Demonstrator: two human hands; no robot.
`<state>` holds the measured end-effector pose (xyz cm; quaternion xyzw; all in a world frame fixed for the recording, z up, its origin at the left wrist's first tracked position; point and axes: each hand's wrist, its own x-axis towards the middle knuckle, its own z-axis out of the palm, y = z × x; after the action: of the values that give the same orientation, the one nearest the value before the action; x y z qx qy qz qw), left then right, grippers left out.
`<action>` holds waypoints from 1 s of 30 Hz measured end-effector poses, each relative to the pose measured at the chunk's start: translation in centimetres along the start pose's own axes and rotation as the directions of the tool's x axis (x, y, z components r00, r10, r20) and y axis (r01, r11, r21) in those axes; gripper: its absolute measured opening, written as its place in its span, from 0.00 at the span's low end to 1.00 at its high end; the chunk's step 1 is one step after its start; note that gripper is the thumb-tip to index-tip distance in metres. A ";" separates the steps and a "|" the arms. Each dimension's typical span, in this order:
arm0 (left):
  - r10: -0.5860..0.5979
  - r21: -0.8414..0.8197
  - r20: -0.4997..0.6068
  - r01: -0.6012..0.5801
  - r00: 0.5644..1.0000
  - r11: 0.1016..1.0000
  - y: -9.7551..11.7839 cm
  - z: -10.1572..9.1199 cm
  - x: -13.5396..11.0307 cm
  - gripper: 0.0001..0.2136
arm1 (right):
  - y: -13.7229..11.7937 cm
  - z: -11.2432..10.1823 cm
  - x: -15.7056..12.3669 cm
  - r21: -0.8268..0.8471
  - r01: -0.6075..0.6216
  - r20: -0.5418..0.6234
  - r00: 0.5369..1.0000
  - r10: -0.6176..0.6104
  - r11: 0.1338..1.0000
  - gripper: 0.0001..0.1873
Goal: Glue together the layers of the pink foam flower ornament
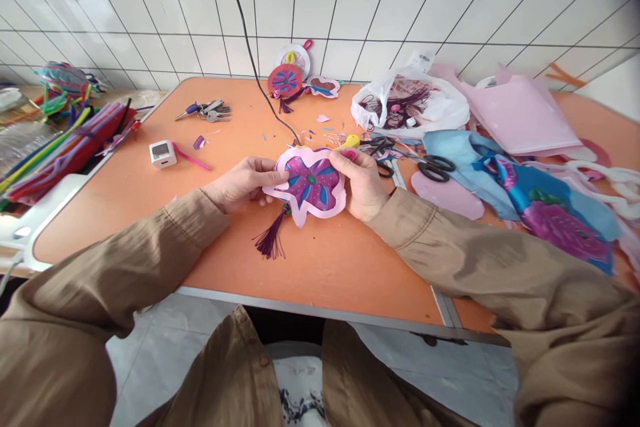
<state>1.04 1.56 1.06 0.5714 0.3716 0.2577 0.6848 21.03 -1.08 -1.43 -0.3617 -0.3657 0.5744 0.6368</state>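
Observation:
Both my hands hold a flower-shaped paper ornament [311, 185], pink-edged with a purple and blue flower print, just above the orange table [320, 267]. My left hand [245, 183] pinches its left edge, fingers closed. My right hand [361, 185] grips its upper right edge, fingers curled. A dark purple tassel [271, 237] hangs from the ornament's lower left and rests on the table.
Black scissors [434, 168] and a yellow-handled tool [350, 141] lie behind my right hand. Printed blue and pink sheets [540, 207] cover the right side, with a white plastic bag [410, 107] behind. Keys [207, 110], a small white device [163, 153], pipe cleaners [60, 140] and finished ornaments [287, 79] lie left and back.

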 end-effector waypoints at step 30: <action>0.107 -0.038 -0.032 -0.108 0.994 0.993 0.1 0.5 -0.1 0.29 | 0.3 -0.3 -0.1 -0.090 0.050 -0.012 0.999 -0.051 0.995 0.18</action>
<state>1.39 1.23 1.16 0.5729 0.3453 0.3103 0.6755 21.15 -1.14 -1.88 -0.3846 -0.3958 0.5384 0.6368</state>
